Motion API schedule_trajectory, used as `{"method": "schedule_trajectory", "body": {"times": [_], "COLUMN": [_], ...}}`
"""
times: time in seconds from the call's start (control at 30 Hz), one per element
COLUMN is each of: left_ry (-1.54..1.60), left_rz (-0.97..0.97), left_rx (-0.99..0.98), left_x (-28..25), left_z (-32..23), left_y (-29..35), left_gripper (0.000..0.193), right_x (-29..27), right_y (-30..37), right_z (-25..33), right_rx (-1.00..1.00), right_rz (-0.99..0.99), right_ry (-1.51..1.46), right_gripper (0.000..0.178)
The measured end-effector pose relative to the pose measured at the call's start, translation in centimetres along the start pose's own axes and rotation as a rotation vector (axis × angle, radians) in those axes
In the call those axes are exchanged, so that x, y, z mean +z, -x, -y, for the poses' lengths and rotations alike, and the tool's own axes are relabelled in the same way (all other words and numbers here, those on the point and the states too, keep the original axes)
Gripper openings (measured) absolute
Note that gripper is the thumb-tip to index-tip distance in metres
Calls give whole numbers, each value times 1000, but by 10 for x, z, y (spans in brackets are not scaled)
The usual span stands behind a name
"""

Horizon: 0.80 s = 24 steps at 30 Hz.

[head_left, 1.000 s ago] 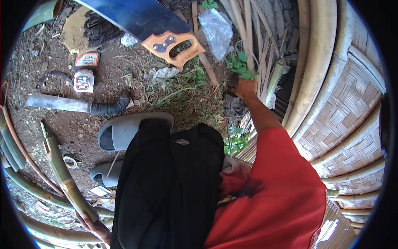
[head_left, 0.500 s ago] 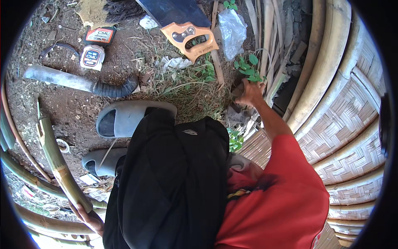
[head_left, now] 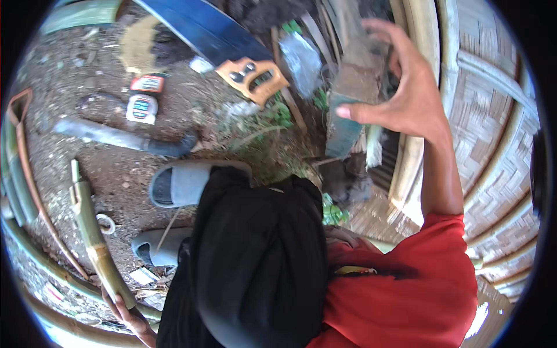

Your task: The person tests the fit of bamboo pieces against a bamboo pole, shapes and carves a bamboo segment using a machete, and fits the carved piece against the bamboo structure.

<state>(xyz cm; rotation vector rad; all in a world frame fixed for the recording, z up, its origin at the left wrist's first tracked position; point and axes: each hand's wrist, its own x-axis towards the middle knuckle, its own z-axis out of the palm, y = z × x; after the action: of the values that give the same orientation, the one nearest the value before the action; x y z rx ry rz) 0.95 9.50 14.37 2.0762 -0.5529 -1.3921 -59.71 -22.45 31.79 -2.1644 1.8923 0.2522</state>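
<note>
My left hand [head_left: 129,318] is wrapped round the lower end of a short bamboo piece [head_left: 100,246], which tilts up and leftward with a thin split tip. At the upper right, my right hand [head_left: 409,90] grips a worn wooden block [head_left: 354,87] with a greenish-blue end face. The thumb presses on the near side, while the fingers curl over the far side, partly blurred. The block is lifted beside the bamboo wall. Nearest to it on the ground lie a handsaw [head_left: 255,78] with an orange wooden handle and a crumpled clear plastic bag [head_left: 301,62].
A long blade [head_left: 107,133] with a dark wrapped, curved handle lies on the soil below a small round-cornered case [head_left: 141,109]. A white ring [head_left: 106,224] rests beside the bamboo piece. Bamboo poles [head_left: 55,255] curve along the left; a woven bamboo wall [head_left: 481,116] borders the right.
My right hand was low among the plants and sticks by the wall; now it has come up with the wooden block. My left hand still holds the bamboo piece. The view has shifted slightly.
</note>
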Motion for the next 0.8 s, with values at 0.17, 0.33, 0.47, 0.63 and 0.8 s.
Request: {"method": "schedule_trajectory", "body": {"times": [0.17,0.33,0.47,0.63,0.8], "left_ry": [163,320,363,427,380], "left_rz": [-44,-126,-179,-171,-158], "left_rx": [-99,-38,-84,-108,-51], "left_x": [25,47,39,50,35], "left_z": [22,15,22,30,20], "left_y": [4,34,52,42,40], "left_gripper": [74,66,66,65,65], "right_x": [30,90,139,192,253], "right_y": [-109,-120,-60,11,16], "right_z": [121,113,56,23,32], "right_rx": [-173,-287,-109,119,248], "right_rz": [146,-235,-104,339,286], "right_ry": [-297,-424,-289,-27,0], "right_gripper": [142,120,111,142,148]}}
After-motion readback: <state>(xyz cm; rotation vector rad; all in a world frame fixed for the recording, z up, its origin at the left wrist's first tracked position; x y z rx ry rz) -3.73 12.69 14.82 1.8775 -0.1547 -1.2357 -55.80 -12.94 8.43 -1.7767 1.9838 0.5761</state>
